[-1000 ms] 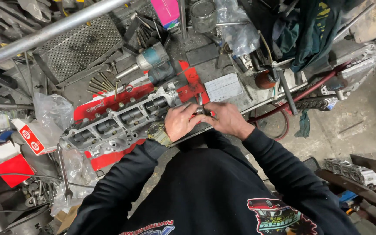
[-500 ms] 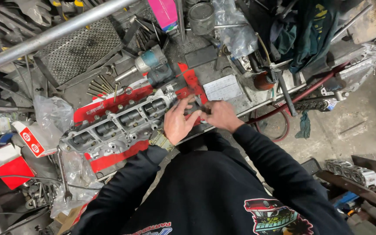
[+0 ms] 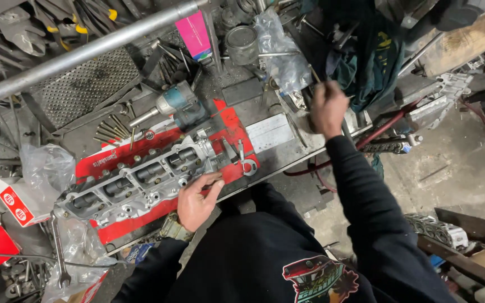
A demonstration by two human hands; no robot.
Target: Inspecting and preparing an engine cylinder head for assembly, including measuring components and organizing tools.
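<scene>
An aluminium cylinder head (image 3: 136, 179) lies on a red sheet (image 3: 232, 128) on the workbench. My left hand (image 3: 195, 199) rests on its near right edge with the fingers spread flat and holds nothing. A small wrench (image 3: 246, 163) lies just right of that hand. My right hand (image 3: 328, 106) is stretched out to the back right of the bench. Its fingers are closed around a thin metal tool (image 3: 314, 76), which is blurred. A blue-grey impact wrench (image 3: 178, 104) lies behind the cylinder head.
A long metal pipe (image 3: 85, 50) crosses the upper left. Loose bolts (image 3: 110, 132), a pink box (image 3: 195, 33), a metal can (image 3: 241, 42), a plastic bag (image 3: 279, 45) and dark cloth (image 3: 366, 56) crowd the bench. A red-and-white box (image 3: 21, 202) and a spanner (image 3: 57, 252) lie at left.
Both hands were together at the cylinder head's right end. My right hand has left it and reached far to the back right. My left hand has slid down to the near edge.
</scene>
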